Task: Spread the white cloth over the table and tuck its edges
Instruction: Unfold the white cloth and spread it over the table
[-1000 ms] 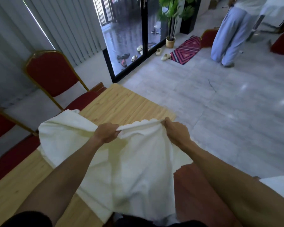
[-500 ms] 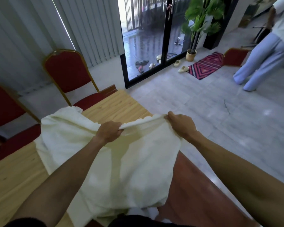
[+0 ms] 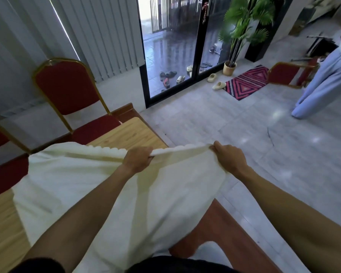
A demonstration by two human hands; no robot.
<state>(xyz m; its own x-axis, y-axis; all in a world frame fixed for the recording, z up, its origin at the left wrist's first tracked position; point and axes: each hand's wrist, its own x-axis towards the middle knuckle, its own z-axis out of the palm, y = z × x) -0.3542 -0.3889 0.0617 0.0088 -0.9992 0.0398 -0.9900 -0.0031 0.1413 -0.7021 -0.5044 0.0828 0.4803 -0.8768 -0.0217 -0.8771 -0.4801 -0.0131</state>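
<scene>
Between hands (image 3: pixel 182 159), white cloth (image 3: pixel 110 196) edge pinched, over table (image 3: pixel 130 134).

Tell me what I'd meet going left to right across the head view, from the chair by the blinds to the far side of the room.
red chair → left hand, its grip on the white cloth edge → right hand, gripping the same edge → second red chair → person in pale trousers

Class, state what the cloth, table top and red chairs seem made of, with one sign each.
Cloth: soft matte fabric; it drapes and creases.
Table top: light wood or laminate; grain lines.
Chairs: red upholstery, shiny gold frame, likely metal.
</scene>
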